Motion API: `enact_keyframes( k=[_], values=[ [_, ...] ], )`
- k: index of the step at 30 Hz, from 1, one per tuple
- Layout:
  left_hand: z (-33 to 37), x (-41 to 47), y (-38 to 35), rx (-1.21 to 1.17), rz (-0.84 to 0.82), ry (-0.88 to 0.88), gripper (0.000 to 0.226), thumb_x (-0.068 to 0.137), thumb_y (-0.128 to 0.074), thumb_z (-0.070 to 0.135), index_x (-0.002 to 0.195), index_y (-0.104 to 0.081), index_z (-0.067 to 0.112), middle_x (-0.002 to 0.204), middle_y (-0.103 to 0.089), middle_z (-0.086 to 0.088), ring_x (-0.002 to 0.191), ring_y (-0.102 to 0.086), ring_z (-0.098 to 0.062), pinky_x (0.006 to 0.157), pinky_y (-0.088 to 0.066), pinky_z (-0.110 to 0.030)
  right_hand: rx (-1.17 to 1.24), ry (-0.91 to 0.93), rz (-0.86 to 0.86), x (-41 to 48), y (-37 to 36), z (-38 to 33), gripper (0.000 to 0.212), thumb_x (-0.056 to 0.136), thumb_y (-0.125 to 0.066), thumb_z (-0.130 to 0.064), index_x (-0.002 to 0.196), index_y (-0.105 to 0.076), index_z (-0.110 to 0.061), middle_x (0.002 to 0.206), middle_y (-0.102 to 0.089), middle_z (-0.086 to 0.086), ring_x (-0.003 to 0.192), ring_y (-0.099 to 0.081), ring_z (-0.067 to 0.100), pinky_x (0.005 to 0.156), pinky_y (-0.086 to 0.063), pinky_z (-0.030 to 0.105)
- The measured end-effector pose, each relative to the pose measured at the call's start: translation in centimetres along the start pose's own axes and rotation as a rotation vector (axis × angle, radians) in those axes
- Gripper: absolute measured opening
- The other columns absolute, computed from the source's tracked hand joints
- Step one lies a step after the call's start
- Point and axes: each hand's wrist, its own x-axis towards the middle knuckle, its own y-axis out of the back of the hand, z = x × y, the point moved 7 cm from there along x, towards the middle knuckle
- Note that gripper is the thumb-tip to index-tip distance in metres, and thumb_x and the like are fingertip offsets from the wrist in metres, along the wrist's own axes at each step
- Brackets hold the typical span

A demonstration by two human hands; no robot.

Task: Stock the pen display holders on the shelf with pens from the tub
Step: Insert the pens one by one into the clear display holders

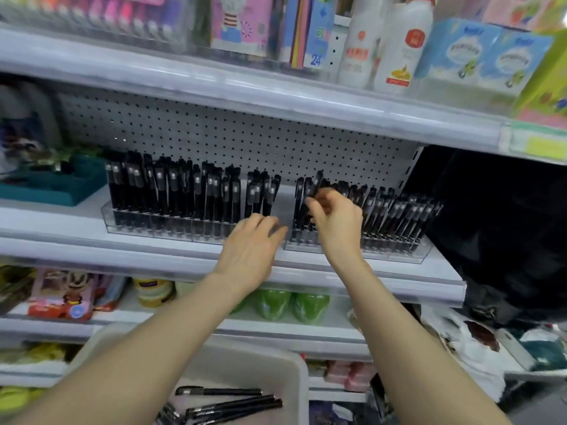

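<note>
Two clear pen display holders stand side by side on the middle shelf, a left holder [129,223] and a right holder [408,256], both packed with upright black pens. My right hand [336,223] pinches a black pen [316,184] over the left end of the right holder. My left hand [256,243] reaches to the right end of the left holder; its fingertips are blurred and I cannot see what they touch. A grey tub [276,372] sits below at the front, with several loose black pens [233,404] lying in it.
A teal tray [58,187] sits left of the holders. A black bag [497,228] fills the space to the right. White bottles [402,44] and boxes stand on the shelf above, green packs [288,305] and snack bags on the shelves below.
</note>
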Motion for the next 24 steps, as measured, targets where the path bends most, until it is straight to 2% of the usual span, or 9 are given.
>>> enact_keyframes(
  k=[3, 6, 10, 15, 21, 24],
  values=[
    [0.1, -0.3, -0.1, -0.006, 0.008, 0.007, 0.056, 0.067, -0.077, 0.005, 0.121, -0.067, 0.014, 0.118, -0.06, -0.007, 0.105, -0.052, -0.03, 0.086, -0.049, -0.041, -0.153, 0.009, -0.096, -0.6, -1.3, 0.6, 0.02, 0.093, -0.063, -0.029, 0.093, -0.07, -0.01, 0.076, -0.071, 0.004, 0.074, -0.064, 0.022, 0.073, -0.051, 0.033],
    [0.2, -0.5, 0.0, -0.014, 0.015, 0.022, 0.056, 0.068, -0.078, 0.005, 0.122, -0.067, 0.015, 0.119, -0.06, -0.007, 0.107, -0.052, -0.029, 0.087, -0.049, -0.041, -0.186, -0.028, -0.124, -0.8, -1.9, 1.2, 0.022, 0.095, -0.06, -0.029, 0.095, -0.07, -0.009, 0.071, -0.069, 0.003, 0.066, -0.061, 0.019, 0.064, -0.042, 0.026],
    [0.2, -0.6, 0.3, -0.029, 0.012, 0.027, 0.056, 0.067, -0.079, 0.005, 0.121, -0.067, 0.015, 0.119, -0.06, -0.007, 0.108, -0.052, -0.028, 0.086, -0.05, -0.04, -0.189, -0.048, -0.108, -1.0, -1.9, 0.9, 0.022, 0.095, -0.06, -0.029, 0.098, -0.069, -0.009, 0.074, -0.069, 0.005, 0.07, -0.061, 0.022, 0.069, -0.046, 0.03],
    [-0.3, -2.0, 1.5, -0.105, 0.035, 0.037, 0.05, 0.07, -0.078, 0.003, 0.118, -0.067, 0.014, 0.119, -0.061, -0.006, 0.109, -0.054, -0.026, 0.078, -0.054, -0.035, -0.193, -0.058, -0.111, -1.6, -1.9, 0.7, 0.021, 0.095, -0.061, -0.025, 0.103, -0.069, -0.007, 0.084, -0.072, 0.006, 0.077, -0.064, 0.02, 0.076, -0.052, 0.032],
    [-3.3, -7.7, 3.1, -0.166, 0.018, 0.118, 0.039, 0.083, -0.068, 0.007, 0.122, -0.066, 0.015, 0.123, -0.059, -0.005, 0.112, -0.052, -0.028, 0.08, -0.055, -0.042, -0.144, -0.078, -0.044, -4.4, -1.0, -0.2, 0.027, 0.094, -0.062, -0.016, 0.12, -0.064, -0.01, 0.097, -0.069, 0.001, 0.087, -0.061, 0.013, 0.083, -0.051, 0.027],
    [-5.4, -12.1, 2.6, -0.205, 0.007, 0.161, 0.034, 0.088, -0.063, 0.011, 0.122, -0.066, 0.014, 0.122, -0.058, -0.005, 0.108, -0.052, -0.029, 0.084, -0.052, -0.043, -0.126, -0.081, -0.034, -8.0, -1.4, -1.1, 0.022, 0.093, -0.062, -0.012, 0.114, -0.066, -0.013, 0.096, -0.068, -0.002, 0.088, -0.061, 0.013, 0.083, -0.051, 0.028]
  ],
)
